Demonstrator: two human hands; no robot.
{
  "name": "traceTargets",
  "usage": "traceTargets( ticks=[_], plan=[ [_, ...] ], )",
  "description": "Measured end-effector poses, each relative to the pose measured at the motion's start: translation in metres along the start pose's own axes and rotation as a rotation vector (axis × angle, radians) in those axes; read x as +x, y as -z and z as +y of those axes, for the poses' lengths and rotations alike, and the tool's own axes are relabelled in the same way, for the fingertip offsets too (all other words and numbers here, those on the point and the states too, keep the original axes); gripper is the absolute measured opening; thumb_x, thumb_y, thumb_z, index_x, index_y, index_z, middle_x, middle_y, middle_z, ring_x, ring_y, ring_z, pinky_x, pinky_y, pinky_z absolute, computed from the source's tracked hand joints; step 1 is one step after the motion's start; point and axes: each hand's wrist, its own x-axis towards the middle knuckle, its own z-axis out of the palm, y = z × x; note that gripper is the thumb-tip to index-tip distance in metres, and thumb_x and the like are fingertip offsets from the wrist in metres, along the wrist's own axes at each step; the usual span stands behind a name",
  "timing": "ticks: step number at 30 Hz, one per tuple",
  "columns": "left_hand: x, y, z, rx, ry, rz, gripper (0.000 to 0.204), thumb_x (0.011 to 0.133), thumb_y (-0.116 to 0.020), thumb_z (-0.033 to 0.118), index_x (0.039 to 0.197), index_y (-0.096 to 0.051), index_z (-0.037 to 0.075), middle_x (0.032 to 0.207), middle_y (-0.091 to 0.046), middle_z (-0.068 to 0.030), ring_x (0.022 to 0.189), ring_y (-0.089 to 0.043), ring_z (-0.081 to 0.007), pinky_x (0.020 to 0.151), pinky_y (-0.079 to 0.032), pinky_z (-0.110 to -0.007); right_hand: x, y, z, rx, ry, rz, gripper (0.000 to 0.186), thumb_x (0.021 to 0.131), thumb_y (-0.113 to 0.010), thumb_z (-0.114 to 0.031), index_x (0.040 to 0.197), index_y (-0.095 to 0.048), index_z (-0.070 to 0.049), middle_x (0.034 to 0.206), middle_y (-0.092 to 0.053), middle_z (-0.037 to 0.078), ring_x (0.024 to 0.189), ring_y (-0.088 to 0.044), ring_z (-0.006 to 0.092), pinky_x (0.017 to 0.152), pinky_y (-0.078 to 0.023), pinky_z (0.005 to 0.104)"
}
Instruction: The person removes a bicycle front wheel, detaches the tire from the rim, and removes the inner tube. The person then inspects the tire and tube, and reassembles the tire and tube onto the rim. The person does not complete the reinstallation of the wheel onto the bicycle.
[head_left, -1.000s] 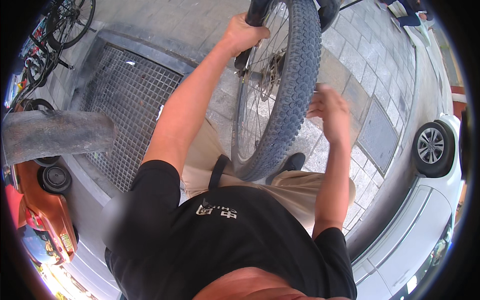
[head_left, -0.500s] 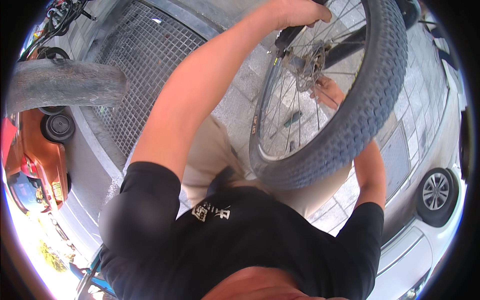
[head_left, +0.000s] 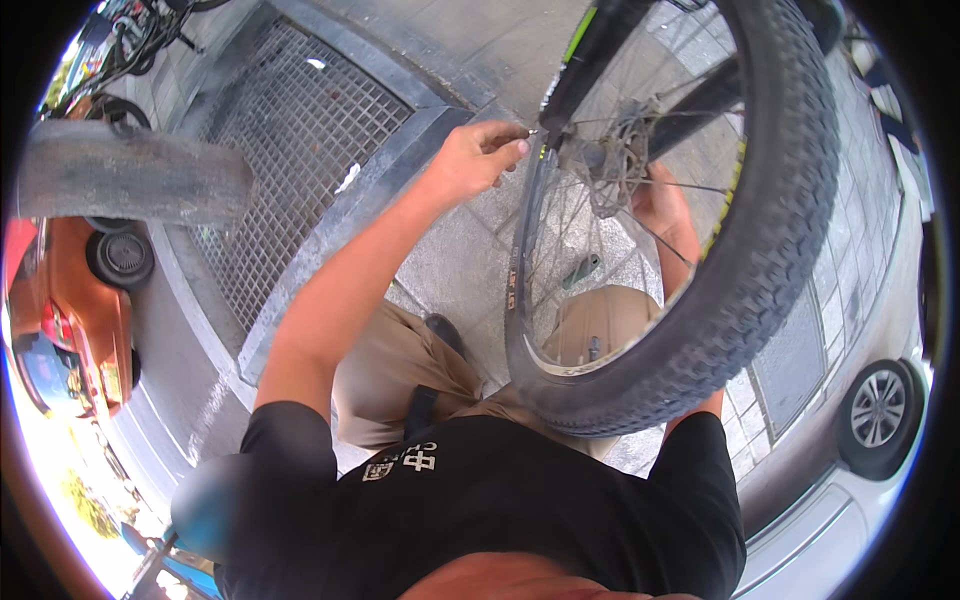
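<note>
A bicycle wheel with a knobbly black tire (head_left: 770,230) stands upright in front of me, still between the legs of a black fork (head_left: 590,70) with a green stripe. At its middle are the hub and a brake disc (head_left: 612,170). My left hand (head_left: 470,165) is left of the rim, thumb and forefinger pinched on a small metal piece (head_left: 532,132) close to the fork's lower end. Reaching round behind the spokes, my right hand (head_left: 665,208) is closed at the hub's right side. Its fingertips are partly hidden, and I cannot make out what they hold.
A small dark green object (head_left: 582,270) lies on the paving below the hub. To the left are a metal floor grate (head_left: 300,130) and a tree trunk (head_left: 140,175). An orange car (head_left: 85,310) stands beyond, and a white car (head_left: 840,520) is at the right.
My left hand has come down from the upper part of the wheel to beside the fork's lower end. My right hand stays by the hub. The wheel has turned slightly in view.
</note>
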Motion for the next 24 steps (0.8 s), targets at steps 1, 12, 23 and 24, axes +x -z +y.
traceTargets(
  ticks=[1,12,23,24],
  plan=[
    [0.0,-0.005,0.003,0.009,-0.005,-0.006,0.052,0.102,-0.074,0.028,0.142,-0.064,-0.004,0.118,-0.074,-0.011,0.096,-0.07,-0.016,0.07,-0.058,-0.03,-0.003,-0.003,-0.002,0.082,0.055,-0.055,0.034,0.109,-0.058,-0.04,0.118,-0.065,-0.008,0.106,-0.07,0.007,0.076,-0.061,0.0194,0.067,-0.049,0.0382],
    [0.026,0.018,-0.045,0.087,-0.203,0.002,0.029,0.104,-0.072,0.026,0.119,-0.073,0.001,0.102,-0.073,-0.0065,0.084,-0.067,-0.0151,0.065,-0.055,-0.031,-0.069,-0.021,-0.02,-0.266,0.217,0.231,0.03,0.103,-0.071,-0.026,0.117,-0.078,0.0,0.08,-0.067,0.002,0.066,-0.061,0.0108,0.06,-0.05,0.0277],
    [0.02,-0.02,-0.004,0.016,0.009,0.136,0.043,0.105,-0.071,0.039,0.117,-0.068,-0.002,0.09,-0.067,-0.0075,0.065,-0.056,-0.012,0.053,-0.043,-0.027,-0.022,-0.002,0.019,-0.167,0.064,0.144,0.059,0.111,-0.053,-0.053,0.124,-0.07,0.002,0.116,-0.071,0.009,0.091,-0.066,0.016,0.069,-0.054,0.0328],
    [0.018,-0.019,-0.007,0.003,-0.002,0.147,0.042,0.106,-0.07,0.039,0.116,-0.067,-0.002,0.089,-0.067,-0.0073,0.064,-0.056,-0.012,0.052,-0.043,-0.027,-0.017,-0.005,0.019,-0.081,0.06,0.105,0.061,0.111,-0.051,-0.055,0.124,-0.069,0.001,0.115,-0.071,0.008,0.09,-0.065,0.0162,0.068,-0.053,0.0329]
  ],
)
